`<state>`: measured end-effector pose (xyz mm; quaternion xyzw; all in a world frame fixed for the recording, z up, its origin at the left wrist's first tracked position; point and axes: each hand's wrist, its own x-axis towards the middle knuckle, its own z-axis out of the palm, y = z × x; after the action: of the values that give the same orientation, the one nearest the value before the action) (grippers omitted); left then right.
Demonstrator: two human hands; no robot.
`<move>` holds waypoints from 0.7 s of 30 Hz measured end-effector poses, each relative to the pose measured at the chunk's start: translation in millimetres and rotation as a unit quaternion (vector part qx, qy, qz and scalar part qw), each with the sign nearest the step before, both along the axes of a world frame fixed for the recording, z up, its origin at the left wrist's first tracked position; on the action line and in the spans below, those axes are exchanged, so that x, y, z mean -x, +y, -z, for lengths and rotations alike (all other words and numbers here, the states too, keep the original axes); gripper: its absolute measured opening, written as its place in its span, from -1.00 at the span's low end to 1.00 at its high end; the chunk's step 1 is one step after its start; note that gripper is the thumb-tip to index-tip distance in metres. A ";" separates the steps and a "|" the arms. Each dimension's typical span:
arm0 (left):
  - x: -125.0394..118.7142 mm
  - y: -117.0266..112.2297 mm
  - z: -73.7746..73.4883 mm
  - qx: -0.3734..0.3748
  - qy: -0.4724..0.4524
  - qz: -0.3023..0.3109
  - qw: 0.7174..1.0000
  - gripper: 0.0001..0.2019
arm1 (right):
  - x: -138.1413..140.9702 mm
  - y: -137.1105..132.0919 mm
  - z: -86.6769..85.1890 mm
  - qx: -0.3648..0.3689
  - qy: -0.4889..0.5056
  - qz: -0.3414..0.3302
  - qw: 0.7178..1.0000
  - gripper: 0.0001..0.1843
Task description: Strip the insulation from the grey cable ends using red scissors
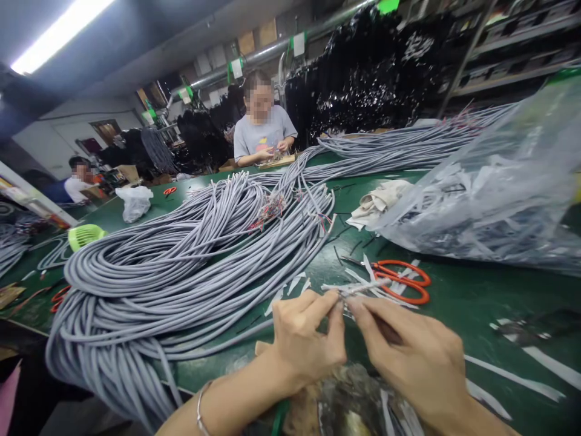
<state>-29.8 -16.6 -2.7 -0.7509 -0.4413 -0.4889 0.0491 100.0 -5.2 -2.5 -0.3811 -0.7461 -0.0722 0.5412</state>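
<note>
My left hand (308, 333) and my right hand (408, 351) meet in front of me, thumbs and forefingers pinched together on a cable end (363, 286). Whitish, thin material sticks out from the fingertips towards the right; its finer detail is blurred. A grey cable runs from the left in behind my left hand. Just beyond my right hand lie scissors with orange handles (405, 282), among white strips. A big coil of grey cables (181, 260) spreads to the left, with stripped ends showing red and white wires.
A clear plastic bag (490, 212) of white scraps stands at right, beside a crumpled cloth (379, 200). More white strips (517, 375) lie on the green table (458, 315). Across it sits a co-worker (263, 133). A green fan (86, 235) and small bag (135, 201) are at left.
</note>
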 end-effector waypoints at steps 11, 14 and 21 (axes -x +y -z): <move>9.1 5.9 -5.9 0.213 -0.166 0.053 0.961 -0.71 | -4.1 3.9 -1.5 0.045 0.045 -0.038 0.997 -0.79; 8.4 4.3 -7.2 0.212 -0.161 0.061 0.962 -0.74 | -5.4 4.1 -1.2 0.050 0.052 -0.061 0.996 -0.78; 6.6 0.8 -7.4 0.186 -0.119 0.052 0.974 -0.79 | -3.4 3.7 -4.3 0.112 0.050 -0.078 0.989 -0.70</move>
<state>-36.4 -15.8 4.7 -0.7051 -0.4872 -0.4864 -0.1699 103.4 -1.5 1.8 -0.3833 -0.7490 0.0730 0.5355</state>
